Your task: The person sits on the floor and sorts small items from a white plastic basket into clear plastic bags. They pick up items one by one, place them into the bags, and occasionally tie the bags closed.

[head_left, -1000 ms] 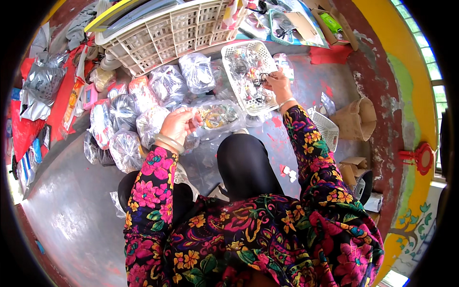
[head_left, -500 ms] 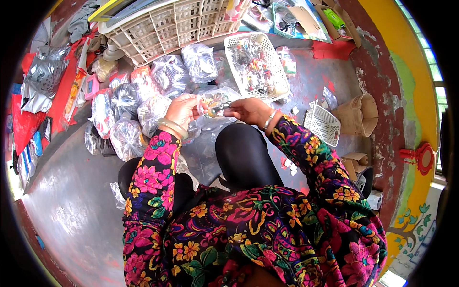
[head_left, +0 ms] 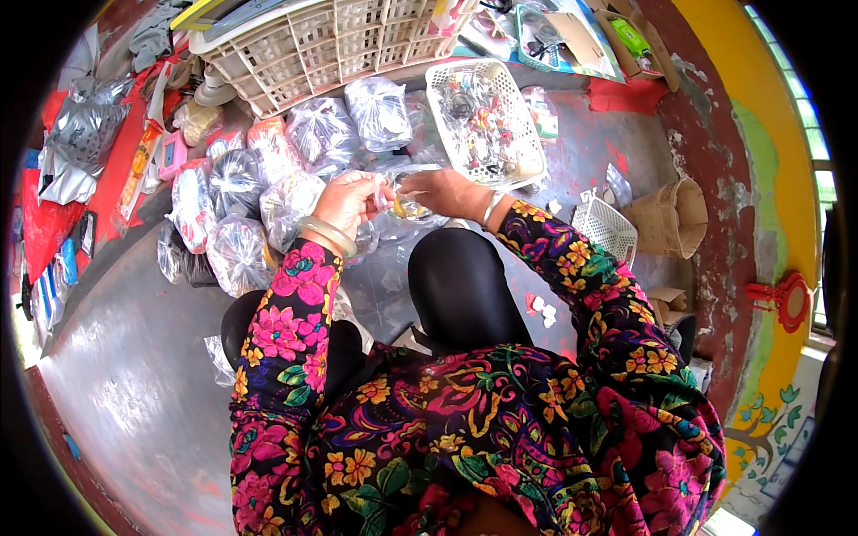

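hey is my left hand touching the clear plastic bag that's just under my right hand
Touching: the head view shows the left hand with its thumb and fingers pinching the edge of the clear plastic bag.

shiny grey floor (head_left: 143, 393); peeling red-and-yellow wall (head_left: 778, 196); bright window (head_left: 806, 116) at right

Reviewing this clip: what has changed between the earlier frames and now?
The right hand has moved left and toward the body, from the white perforated basket to the clear plastic bag, bringing a dark looped item. That item is now hidden, so whether it was released is unclear. The left hand still pinches the bag's edge; the basket stayed put.
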`<state>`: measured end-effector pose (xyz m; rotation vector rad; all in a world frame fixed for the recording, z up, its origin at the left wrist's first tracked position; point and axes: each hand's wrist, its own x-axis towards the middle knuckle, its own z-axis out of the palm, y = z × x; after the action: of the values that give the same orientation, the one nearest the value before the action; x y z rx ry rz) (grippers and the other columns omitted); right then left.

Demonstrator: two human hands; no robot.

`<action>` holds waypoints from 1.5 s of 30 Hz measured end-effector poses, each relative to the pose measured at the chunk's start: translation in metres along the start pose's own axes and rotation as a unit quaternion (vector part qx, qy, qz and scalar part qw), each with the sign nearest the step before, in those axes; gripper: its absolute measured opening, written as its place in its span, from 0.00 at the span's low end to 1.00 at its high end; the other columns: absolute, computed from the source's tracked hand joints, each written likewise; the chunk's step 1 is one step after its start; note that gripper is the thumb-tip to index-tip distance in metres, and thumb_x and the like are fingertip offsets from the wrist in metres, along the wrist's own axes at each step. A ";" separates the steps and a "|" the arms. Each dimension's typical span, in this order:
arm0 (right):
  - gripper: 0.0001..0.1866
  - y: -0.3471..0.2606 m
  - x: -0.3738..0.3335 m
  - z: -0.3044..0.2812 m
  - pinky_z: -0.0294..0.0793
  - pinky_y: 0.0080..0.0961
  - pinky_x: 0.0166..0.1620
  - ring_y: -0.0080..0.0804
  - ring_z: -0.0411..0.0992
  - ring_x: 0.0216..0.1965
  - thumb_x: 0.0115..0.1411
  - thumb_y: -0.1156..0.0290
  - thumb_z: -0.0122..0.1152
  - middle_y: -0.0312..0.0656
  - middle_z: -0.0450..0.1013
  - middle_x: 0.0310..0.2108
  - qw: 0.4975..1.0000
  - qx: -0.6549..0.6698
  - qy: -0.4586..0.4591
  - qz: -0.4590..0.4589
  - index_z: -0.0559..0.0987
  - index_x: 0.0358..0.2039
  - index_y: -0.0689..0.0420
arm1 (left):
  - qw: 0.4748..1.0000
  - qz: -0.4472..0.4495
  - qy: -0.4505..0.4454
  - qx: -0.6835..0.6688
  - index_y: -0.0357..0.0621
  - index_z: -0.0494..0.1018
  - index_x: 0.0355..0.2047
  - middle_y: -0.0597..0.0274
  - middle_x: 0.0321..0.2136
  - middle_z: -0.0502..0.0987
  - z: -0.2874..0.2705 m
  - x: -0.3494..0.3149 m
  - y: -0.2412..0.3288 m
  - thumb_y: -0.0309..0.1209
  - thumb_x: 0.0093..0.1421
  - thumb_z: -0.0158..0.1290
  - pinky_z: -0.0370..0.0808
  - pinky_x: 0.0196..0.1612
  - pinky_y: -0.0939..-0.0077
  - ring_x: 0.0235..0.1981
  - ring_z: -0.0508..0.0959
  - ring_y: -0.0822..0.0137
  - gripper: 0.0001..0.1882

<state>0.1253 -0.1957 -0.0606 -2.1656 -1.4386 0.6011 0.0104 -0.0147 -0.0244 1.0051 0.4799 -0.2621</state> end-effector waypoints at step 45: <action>0.33 0.187 0.085 -0.031 0.71 0.26 0.33 0.36 0.73 0.28 0.39 0.68 0.56 0.49 0.72 0.28 0.801 0.057 0.298 0.517 0.61 0.48 0.62 | 0.997 -0.022 0.045 -0.059 0.37 0.68 0.35 0.58 0.27 0.74 0.004 -0.013 0.009 0.30 0.57 0.46 0.71 0.36 0.77 0.29 0.75 0.68 0.09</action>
<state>0.3093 -0.1850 -0.1570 -2.5652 0.1885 0.2443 0.0036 -0.0139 -0.0094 0.8950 0.5935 -0.2264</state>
